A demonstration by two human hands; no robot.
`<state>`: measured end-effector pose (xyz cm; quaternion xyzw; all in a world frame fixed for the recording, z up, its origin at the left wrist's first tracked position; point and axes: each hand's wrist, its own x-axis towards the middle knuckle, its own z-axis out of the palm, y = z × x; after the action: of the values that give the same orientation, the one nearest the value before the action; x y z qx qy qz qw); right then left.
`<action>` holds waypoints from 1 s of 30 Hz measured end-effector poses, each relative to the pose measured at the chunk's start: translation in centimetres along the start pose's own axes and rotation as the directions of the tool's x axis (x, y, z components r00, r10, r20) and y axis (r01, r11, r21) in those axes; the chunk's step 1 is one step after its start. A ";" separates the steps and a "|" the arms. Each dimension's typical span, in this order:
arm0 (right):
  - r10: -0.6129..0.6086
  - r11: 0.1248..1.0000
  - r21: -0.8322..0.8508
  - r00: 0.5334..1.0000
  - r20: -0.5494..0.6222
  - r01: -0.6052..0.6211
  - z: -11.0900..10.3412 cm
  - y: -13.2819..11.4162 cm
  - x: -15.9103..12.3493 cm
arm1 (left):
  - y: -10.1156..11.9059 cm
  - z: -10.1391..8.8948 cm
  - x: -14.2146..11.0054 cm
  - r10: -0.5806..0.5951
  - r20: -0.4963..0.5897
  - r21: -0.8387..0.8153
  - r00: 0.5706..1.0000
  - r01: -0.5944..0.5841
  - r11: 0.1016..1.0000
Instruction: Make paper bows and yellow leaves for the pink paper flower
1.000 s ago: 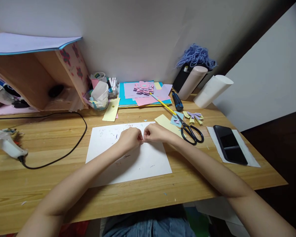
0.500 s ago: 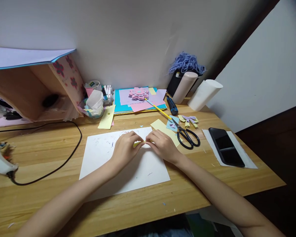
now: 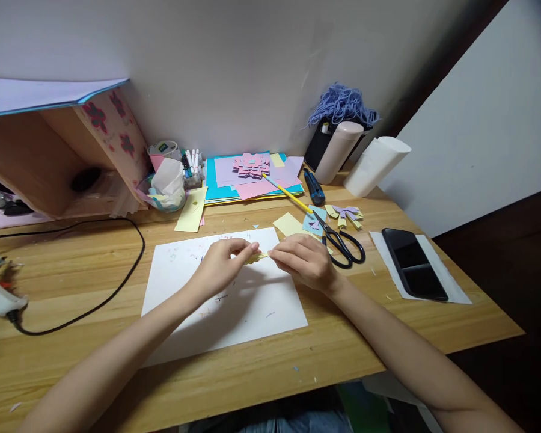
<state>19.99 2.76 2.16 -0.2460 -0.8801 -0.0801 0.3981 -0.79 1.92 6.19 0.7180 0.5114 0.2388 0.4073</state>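
A small piece of yellow paper is pinched between my two hands, above a white sheet marked with coloured specks. My left hand grips its left part between thumb and fingers. My right hand pinches the right end, fingers closed. Part of the yellow paper is covered by the fingers. Just beyond my right hand lie black-handled scissors, a pale yellow paper piece and a blue paper square. A yellow and lilac paper bow rests behind the scissors.
At the back, a pink paper flower on a yellow stem lies over coloured sheets. A blue cutter is beside them. At right is a phone; at left, a glue gun with black cord and an open box.
My right hand has turned and shifted slightly right, drawing apart from the left. The left thumb has lifted, and more of the yellow paper shows. The whole view has tilted slightly.
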 end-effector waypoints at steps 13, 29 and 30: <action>-0.134 0.990 -0.037 0.991 0.006 0.134 0.1 -0.6 0.3 | -0.3 -0.7 0.6 -0.140 0.269 -0.232 0.953 0.205 0.951; 0.139 0.978 0.142 0.986 0.094 -0.151 0.5 -1.1 0.5 | -0.7 0.4 0.4 -0.074 0.179 -0.207 0.981 0.112 0.972; 0.159 0.973 0.152 0.982 0.104 -0.174 0.5 -1.1 0.5 | -0.7 0.4 0.3 -0.067 0.172 -0.198 0.983 0.101 0.975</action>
<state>18.83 2.17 2.27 -0.2895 -0.8772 0.0360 0.3815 -0.74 2.19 5.42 0.6670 0.4786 0.2129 0.5299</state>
